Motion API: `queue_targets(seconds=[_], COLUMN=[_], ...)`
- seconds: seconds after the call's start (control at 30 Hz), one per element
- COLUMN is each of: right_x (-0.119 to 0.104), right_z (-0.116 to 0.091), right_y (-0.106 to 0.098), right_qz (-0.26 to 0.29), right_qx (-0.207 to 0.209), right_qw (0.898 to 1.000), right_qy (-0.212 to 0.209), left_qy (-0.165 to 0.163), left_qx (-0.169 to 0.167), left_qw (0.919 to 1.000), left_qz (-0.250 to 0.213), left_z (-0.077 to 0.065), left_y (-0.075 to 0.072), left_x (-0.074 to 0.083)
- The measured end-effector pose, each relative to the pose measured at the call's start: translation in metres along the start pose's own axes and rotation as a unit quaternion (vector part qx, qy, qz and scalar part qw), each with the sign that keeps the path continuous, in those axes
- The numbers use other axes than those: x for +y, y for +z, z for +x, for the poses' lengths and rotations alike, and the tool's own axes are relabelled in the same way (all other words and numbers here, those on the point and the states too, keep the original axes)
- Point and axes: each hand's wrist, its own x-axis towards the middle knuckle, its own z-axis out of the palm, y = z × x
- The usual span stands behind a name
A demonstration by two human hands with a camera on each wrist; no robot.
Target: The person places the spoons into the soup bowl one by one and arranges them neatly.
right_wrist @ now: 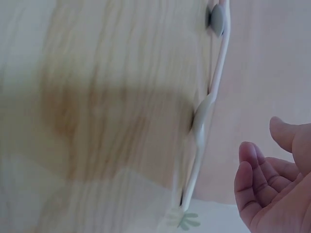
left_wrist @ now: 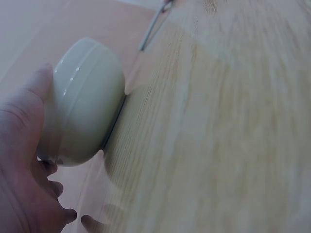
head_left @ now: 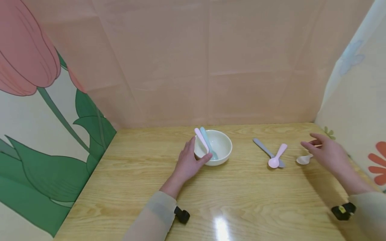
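A white bowl [head_left: 222, 144] stands on the wooden table, gripped at its left side by my left hand [head_left: 188, 163], thumb at the near rim. In the left wrist view that hand [left_wrist: 24, 145] has its thumb and fingers around the bowl [left_wrist: 90, 102]. A pink-handled utensil [head_left: 201, 139] and a light blue spoon [head_left: 208, 140] lean in the bowl, handles up past the far-left rim. To the right, my right hand [head_left: 328, 154] hovers above a whitish spoon [head_left: 303, 160]. The right wrist view shows its fingers [right_wrist: 252, 184] loosely bent, apart from the spoon [right_wrist: 194, 165].
Between bowl and right hand, a pink spoon [head_left: 274, 162] lies crossed over a grey spoon [head_left: 263, 147]. A pinkish-tan cloth backdrop [head_left: 208, 67] rises behind the table [head_left: 144, 201]. Printed floral panels [head_left: 60, 167] flank the left and right sides.
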Motion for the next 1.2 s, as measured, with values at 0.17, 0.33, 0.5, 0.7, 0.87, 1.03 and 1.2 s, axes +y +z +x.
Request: queue_targets(seconds=[0.17,0.33,0.5,0.7,0.87,1.03,1.2], right_x=[0.017,0.027,0.035,0.042,0.047,0.046,0.048], right_z=[0.000,0.001,0.002,0.004,0.007,0.008,0.010], right_y=[-0.003,-0.002,-0.001,0.001,0.004,0.007,0.010], right_qz=[-0.014,-0.024,-0.023,-0.028,-0.027,-0.035,-0.049], right_qx=[0.004,-0.010,-0.045,-0.062,-0.077,-0.094,-0.096], right_qw=[1.000,1.000,0.998,0.996,0.995,0.993,0.992], right_qy=[0.001,0.008,0.048,0.058,0.065,0.068,0.060], left_qy=[-0.003,-0.003,0.006,0.011,0.008,0.010,0.008], left_qx=[-0.002,-0.001,0.003,0.006,0.004,0.003,0.001], left_qw=[1.0000,1.0000,1.0000,0.9999,0.9999,0.9999,0.9999], left_qz=[0.001,0.000,-0.006,-0.012,-0.010,-0.010,-0.006], left_z=[0.000,0.001,0.000,0.000,0.001,0.001,0.001], left_y=[0.001,0.000,0.000,0.001,0.001,0.002,0.002], left_x=[0.000,0.000,0.000,-0.001,-0.001,-0.002,-0.002])
